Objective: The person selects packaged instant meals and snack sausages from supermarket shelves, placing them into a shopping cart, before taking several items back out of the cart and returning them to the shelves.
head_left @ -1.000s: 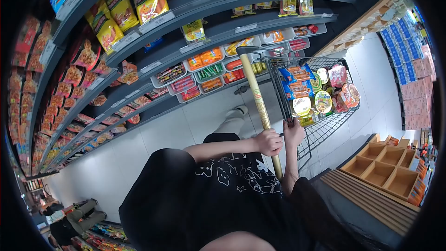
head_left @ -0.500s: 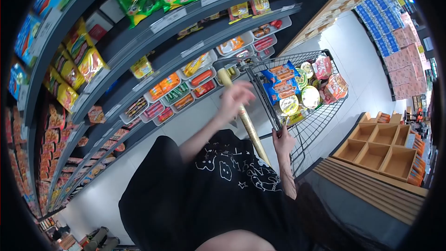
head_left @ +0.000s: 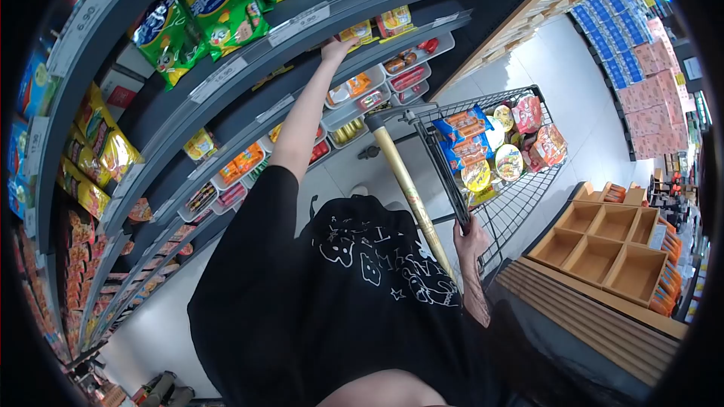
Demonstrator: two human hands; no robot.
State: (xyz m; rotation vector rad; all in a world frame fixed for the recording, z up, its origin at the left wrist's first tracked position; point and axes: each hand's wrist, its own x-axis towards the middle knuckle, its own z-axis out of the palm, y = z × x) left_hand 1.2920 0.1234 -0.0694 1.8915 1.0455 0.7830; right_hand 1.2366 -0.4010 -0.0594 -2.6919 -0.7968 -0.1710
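Note:
My left hand (head_left: pixel 338 50) stretches to a shelf on the left, its fingers closed at a small yellow snack packet (head_left: pixel 357 32); the fingertips are partly hidden. Another yellow packet (head_left: pixel 394 21) stands beside it. Low on the right, my right hand (head_left: pixel 471 239) is closed around the black rim of the shopping cart (head_left: pixel 520 207). The cart's gold handlebar (head_left: pixel 407 181) runs between my body and the basket. Inside the basket are blue-and-orange packs (head_left: pixel 466 136), round-lidded instant noodle cups (head_left: pixel 509 160) and red packages (head_left: pixel 548 147).
Curved dark shelves (head_left: pixel 226 105) fill the left, with green snack bags (head_left: pixel 219 7) above and trays of packaged sausages (head_left: pixel 351 89) lower down. A wooden compartment stand (head_left: pixel 611 245) is at right, stacked blue boxes (head_left: pixel 611 38) behind. Pale tiled floor (head_left: pixel 558 53) lies beyond the cart.
My left hand has moved from above the handlebar up to the yellow packets on the shelf. My right hand stays at the cart rim, slightly lower in view.

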